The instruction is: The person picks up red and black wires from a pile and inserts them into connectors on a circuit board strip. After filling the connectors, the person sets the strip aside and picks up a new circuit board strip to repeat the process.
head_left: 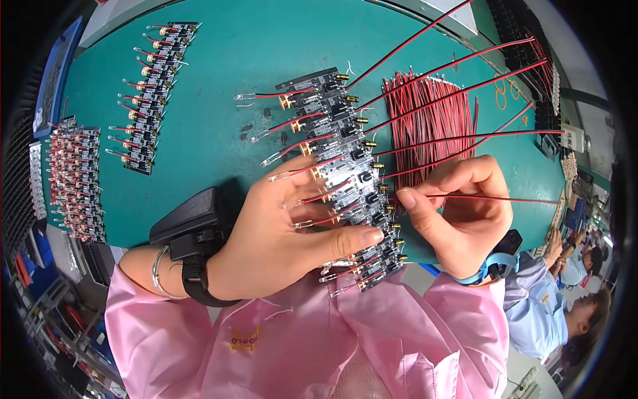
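My left hand grips a long black circuit board panel, its thumb on top near the lower end and its fingers underneath. Short red-and-black leads with clear-tipped ends stick out from the panel's left side, beside round tan parts. Several long red-and-black wires fan out from its right edge. My right hand pinches one red-and-black wire between thumb and forefinger, close to the panel's right edge. Whether that wire's tip touches the board is hidden by the fingertips.
A thick bundle of red-and-black wires lies on the green table mat behind my right hand. Another board panel rests at the far left, and a stack of panels nearer the left edge. Rubber bands lie far right. Co-workers sit at right.
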